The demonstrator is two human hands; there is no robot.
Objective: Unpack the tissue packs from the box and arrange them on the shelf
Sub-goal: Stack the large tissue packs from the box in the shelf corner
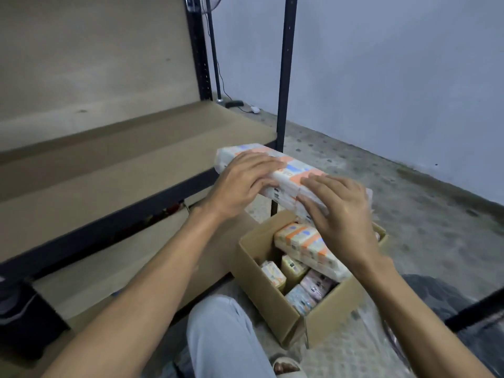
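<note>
A long white tissue pack [289, 174] with orange and blue marks hangs in the air above the open cardboard box [275, 296], by the shelf's right front corner. My left hand [242, 184] grips its left half and my right hand [338, 205] grips its right half, fingers spread over the top. Inside the box lies another long pack [308, 246], tilted, with several smaller packs [308, 290] below it. The brown shelf board [114, 165] on the left carries nothing.
The shelf's black front rail [103, 222] and black upright post [285, 77] stand close to the held pack. A lower board [131, 263] runs beneath. My knee [221, 331] and sandalled foot [286, 366] are beside the box. Speckled floor and grey wall lie right.
</note>
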